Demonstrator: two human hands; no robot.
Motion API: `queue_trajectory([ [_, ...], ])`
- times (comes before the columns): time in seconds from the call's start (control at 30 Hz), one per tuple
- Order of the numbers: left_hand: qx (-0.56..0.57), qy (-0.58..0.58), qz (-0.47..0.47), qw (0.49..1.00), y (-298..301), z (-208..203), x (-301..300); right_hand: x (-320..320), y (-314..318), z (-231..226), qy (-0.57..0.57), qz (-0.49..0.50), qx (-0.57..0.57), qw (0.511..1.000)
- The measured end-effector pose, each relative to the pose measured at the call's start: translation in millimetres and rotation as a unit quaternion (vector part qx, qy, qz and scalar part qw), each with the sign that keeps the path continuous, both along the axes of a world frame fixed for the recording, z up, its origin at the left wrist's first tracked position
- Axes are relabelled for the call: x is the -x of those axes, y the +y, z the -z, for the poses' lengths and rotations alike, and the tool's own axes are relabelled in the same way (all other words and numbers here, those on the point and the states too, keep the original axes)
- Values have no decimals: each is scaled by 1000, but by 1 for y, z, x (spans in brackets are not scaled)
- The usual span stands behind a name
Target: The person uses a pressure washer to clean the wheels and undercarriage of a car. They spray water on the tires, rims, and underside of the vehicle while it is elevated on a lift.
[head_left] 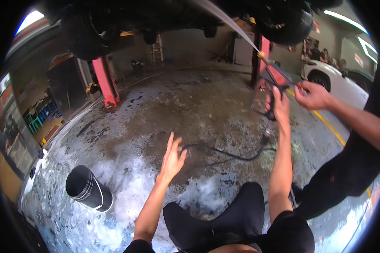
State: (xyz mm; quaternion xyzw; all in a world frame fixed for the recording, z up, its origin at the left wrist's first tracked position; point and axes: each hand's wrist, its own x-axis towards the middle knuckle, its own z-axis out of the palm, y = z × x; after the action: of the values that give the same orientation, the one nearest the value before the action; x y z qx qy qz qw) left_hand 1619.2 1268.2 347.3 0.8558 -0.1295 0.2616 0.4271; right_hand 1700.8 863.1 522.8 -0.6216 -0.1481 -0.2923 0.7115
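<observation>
My right hand [280, 105] is closed around the grip of a red and black pressure washer gun [277, 75], raised at the right. From its brass-coloured nozzle [261, 55] a white jet of water [228, 21] shoots up and to the left, toward the dark underside of a raised vehicle. A black hose [232, 154] hangs below the gun and loops across toward the middle. My left hand [172, 158] is held out over the wet floor, fingers spread, holding nothing. Another person's hand [311, 95] is close behind the gun; whether it touches is unclear.
A black bucket [83, 185] with a wire handle is on the foamy floor at the left. Red lift posts [105, 84] stand ahead, with large tyres [287, 21] overhead. The other person's dark-clothed leg [342, 177] is close at my right. A white car [335, 80] is parked beyond.
</observation>
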Motion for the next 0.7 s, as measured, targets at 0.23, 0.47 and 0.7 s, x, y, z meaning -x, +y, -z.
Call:
queue_trajectory([
  [0.23,-15,156,-40,987,8,118,39,7,-77,8,8,83,40,996],
  [0.47,45,191,-65,978,-24,185,62,11,-123,-2,10,89,19,996],
  [0.7,55,138,-60,987,-66,158,61,18,-145,-12,0,103,83,991],
])
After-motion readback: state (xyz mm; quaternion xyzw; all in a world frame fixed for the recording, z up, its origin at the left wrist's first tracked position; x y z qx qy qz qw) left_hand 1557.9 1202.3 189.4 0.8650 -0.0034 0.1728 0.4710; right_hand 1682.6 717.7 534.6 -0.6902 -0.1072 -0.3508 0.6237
